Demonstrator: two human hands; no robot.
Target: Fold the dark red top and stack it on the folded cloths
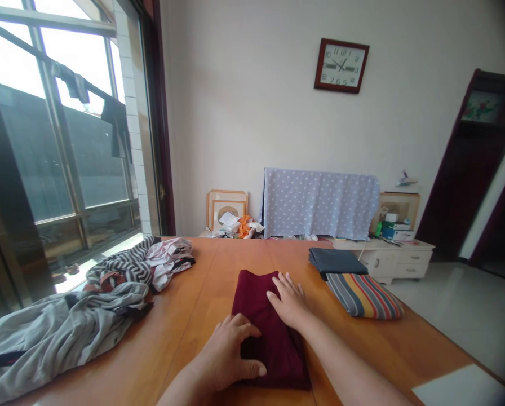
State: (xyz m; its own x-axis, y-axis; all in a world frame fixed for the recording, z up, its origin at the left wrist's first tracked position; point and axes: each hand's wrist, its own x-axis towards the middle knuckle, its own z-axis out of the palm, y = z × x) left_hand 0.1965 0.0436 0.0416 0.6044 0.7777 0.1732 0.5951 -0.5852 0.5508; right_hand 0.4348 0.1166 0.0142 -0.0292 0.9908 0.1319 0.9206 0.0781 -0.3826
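A dark maroon garment (263,301), folded into a long rectangle, lies flat on the wooden table (197,332) in front of me. My left hand (231,349) rests at its near left side, thumb and fingers apart, touching the cloth. On the far right edge of the garment is my right hand (288,299), its fingers spread out over the fabric. Neither hand grips the cloth. The kind of garment cannot be told from its folded shape.
Crumpled clothes lie along the left: a grey garment (75,332), a black-and-white striped one (123,262) and a pale patterned one (170,259). At the right sit a folded dark garment (337,261) and a folded striped cloth (364,296). A white cabinet (411,262) stands beyond.
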